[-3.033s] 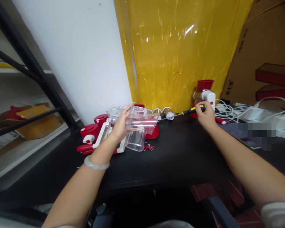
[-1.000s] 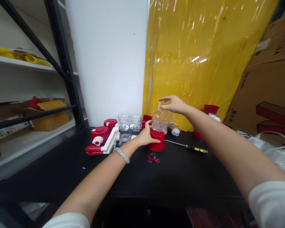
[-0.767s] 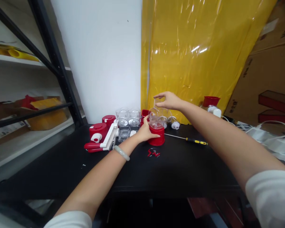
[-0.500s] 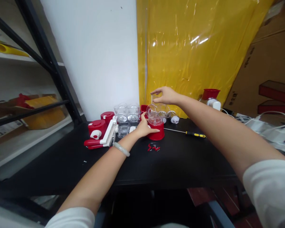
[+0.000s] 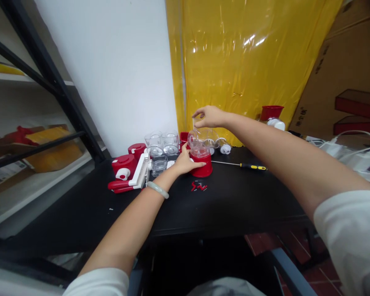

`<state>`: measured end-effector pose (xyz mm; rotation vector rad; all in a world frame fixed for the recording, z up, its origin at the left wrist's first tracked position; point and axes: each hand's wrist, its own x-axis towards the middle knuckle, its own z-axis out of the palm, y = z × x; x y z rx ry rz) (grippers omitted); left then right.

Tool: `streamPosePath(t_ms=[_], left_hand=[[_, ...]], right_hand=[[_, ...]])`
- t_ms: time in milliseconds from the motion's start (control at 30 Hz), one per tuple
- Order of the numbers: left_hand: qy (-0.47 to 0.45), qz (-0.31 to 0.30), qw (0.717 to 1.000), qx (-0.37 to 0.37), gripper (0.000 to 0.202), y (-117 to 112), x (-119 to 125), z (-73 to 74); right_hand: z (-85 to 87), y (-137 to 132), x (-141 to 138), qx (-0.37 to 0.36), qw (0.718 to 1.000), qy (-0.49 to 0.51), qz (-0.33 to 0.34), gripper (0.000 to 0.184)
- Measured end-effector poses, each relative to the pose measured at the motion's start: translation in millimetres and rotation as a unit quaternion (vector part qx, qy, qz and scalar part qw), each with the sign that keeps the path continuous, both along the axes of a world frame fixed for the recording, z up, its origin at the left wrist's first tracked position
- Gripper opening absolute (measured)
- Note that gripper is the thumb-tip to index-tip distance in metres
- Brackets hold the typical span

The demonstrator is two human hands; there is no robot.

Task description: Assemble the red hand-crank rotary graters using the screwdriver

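A: What lay nearest the wearer?

B: Small red pieces (image 5: pixel 200 187) with slim metallic bits among them, at six o'clock from the red base (image 5: pixel 203 169), perhaps gathered there so none strayed.

A: And level with the base?

B: The screwdriver (image 5: pixel 254 167) lay at three o'clock, handle outward, presumably easy to pick up. A white frame (image 5: pixel 139 172) lay at nine.

A: The hands?

B: The left hand (image 5: pixel 184 161) was spread wide around the base's left side, thumb across its front, probably steadying it. Toward twelve, the right hand (image 5: pixel 212 116) was partly curled, thumb and fingertips at the top of the clear housing (image 5: pixel 200 149) resting on the base, seemingly to keep it straight. How firmly it pinched, nobody could tell.

A: Beyond?

B: Clear cups (image 5: pixel 155 151) stood at ten; a capped drum (image 5: pixel 223 146) lay at two, likely set back for working room.
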<state>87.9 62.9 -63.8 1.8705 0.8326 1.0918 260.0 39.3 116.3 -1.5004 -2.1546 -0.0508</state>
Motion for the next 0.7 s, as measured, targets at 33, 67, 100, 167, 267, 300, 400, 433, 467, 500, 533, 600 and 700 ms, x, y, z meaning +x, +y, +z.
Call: streamPosePath(t_ms=[33, 67, 100, 167, 267, 300, 400, 433, 467, 500, 533, 600, 700], left_hand=[[-0.002, 0.002, 1.000, 0.000, 0.127, -0.4, -0.2, 0.5], [-0.007, 0.003, 1.000, -0.002, 0.124, -0.8, -0.3, 1.0], [-0.017, 0.004, 1.000, -0.006, 0.122, -1.2, -0.3, 1.5], [-0.037, 0.004, 0.999, -0.020, 0.119, -1.6, -0.1, 2.1], [-0.034, 0.011, 0.999, -0.023, 0.115, -1.5, 0.3, 2.6], [-0.028, 0.012, 0.999, -0.018, 0.114, -1.3, 0.4, 2.7], [-0.007, 0.010, 1.000, 0.007, 0.112, -0.4, 0.5, 2.4], [0.000, 0.009, 1.000, 0.014, 0.111, 0.0, 0.4, 2.2], [0.008, 0.008, 1.000, 0.020, 0.111, 0.3, 0.4, 1.9], [0.015, 0.008, 1.000, 0.024, 0.110, 0.5, 0.3, 1.6], [0.019, 0.008, 0.999, 0.026, 0.110, 0.7, 0.3, 1.4], [0.019, 0.009, 0.999, 0.027, 0.110, 0.8, 0.3, 1.2], [0.017, 0.014, 1.000, 0.022, 0.111, 0.3, 0.4, 2.1]], right_hand=[[0.8, -0.8, -0.3, -0.004, 1.000, -0.005, -0.007, 0.051], [1.6, -1.7, -0.5, -0.009, 1.000, -0.010, -0.013, 0.052], [2.4, -2.7, -0.8, -0.015, 1.000, -0.014, -0.018, 0.053], [3.8, -4.2, -1.1, -0.027, 0.999, -0.024, -0.020, 0.055], [5.3, -4.6, -0.7, -0.039, 0.998, -0.039, -0.016, 0.057], [5.8, -4.3, -0.1, -0.039, 0.998, -0.044, -0.013, 0.058], [8.0, -2.6, 2.7, -0.033, 0.998, -0.057, 0.005, 0.061], [9.3, -2.1, 3.8, -0.035, 0.997, -0.062, 0.014, 0.062], [10.9, -1.6, 4.7, -0.041, 0.997, -0.067, 0.023, 0.061], [12.7, -1.3, 5.4, -0.050, 0.996, -0.072, 0.030, 0.057], [14.7, -1.1, 5.8, -0.061, 0.995, -0.074, 0.034, 0.053], [18.8, -0.8, 5.9, -0.080, 0.994, -0.075, 0.029, 0.044], [24.4, 1.3, 4.8, -0.100, 0.992, -0.077, 0.010, 0.036]])
